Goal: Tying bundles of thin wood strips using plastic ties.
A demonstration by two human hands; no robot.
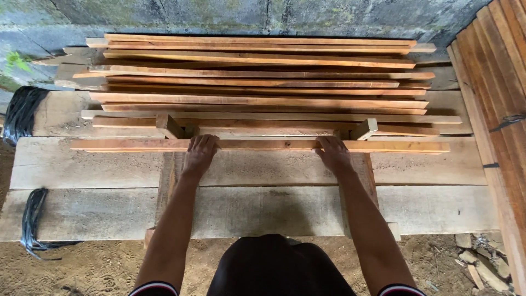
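A long reddish wooden slat [263, 145] lies crosswise in front of me on two short cross pieces. My left hand [200, 153] rests on its left part with fingers curled over the near edge. My right hand [333, 152] grips it the same way on the right part. Just behind it sits a stack of similar wooden slats [257, 82], piled in several layers up to the wall.
Wide grey planks [82, 164] form the bench under the slats. More reddish boards [498, 82] lean at the right. Black plastic wrap [22, 112] hangs at the left. Sandy ground with stone rubble [485, 263] lies below, and a concrete wall [246, 13] stands behind.
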